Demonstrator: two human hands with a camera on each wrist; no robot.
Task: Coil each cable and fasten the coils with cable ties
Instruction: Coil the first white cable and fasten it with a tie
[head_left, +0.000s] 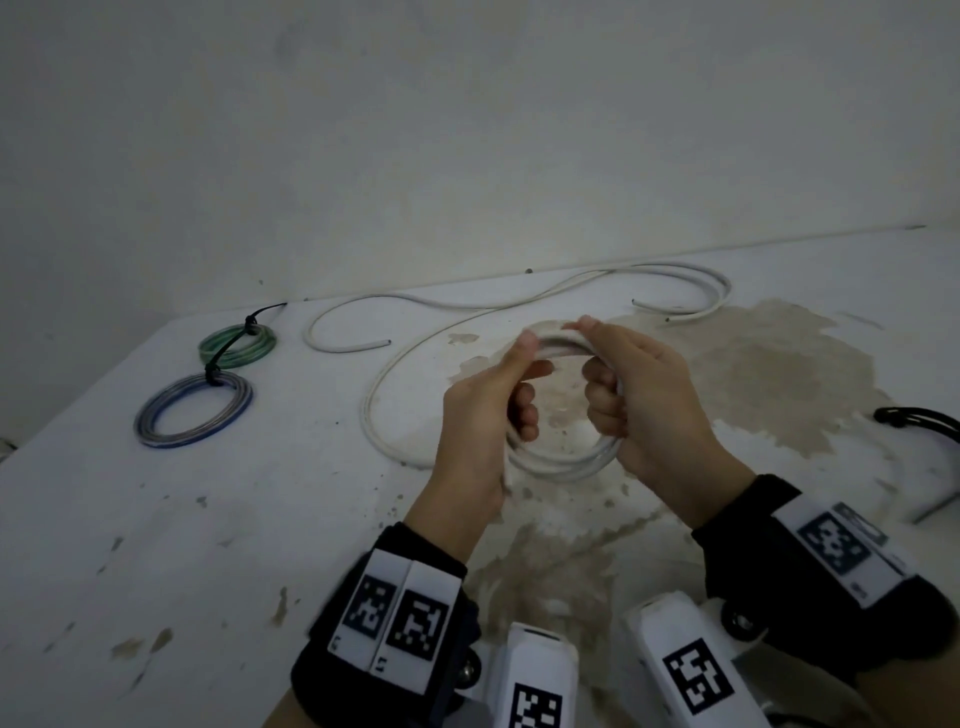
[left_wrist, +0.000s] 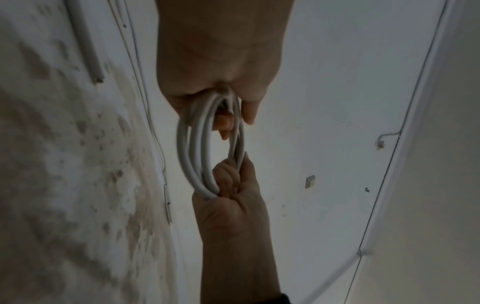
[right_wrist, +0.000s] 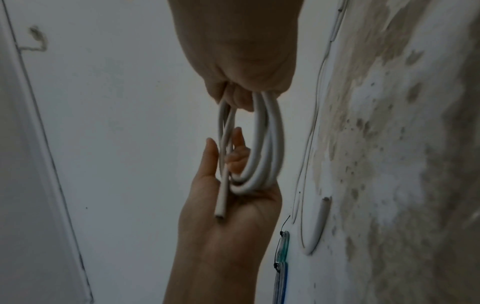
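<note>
Here a white cable coil (head_left: 563, 457) is held above the middle of the bench (head_left: 156, 519), gripped at nine o'clock by the left hand (head_left: 483, 415) and at three o'clock by the right hand (head_left: 644, 405), the fingers (head_left: 602, 410) of both curled round the bundled turns. The cable is judged light but springy and fairly stiff, with a smooth jacket that may slip, so the turns are likely to spring apart if either grip is eased; a hold across all turns at once is advised, with the free end (right_wrist: 221, 214), seen lying across the left palm, pinned under it. An uncoiled tail (head_left: 395, 384) trails away toward ten o'clock, and another loose white cable (head_left: 519, 301) lies at twelve o'clock. No container is seen. At ten o'clock, a green coil (head_left: 238, 343) and a blue coil (head_left: 193, 410) lie already tied. Black cable ties (head_left: 919, 418) appear to lie at three o'clock.
</note>
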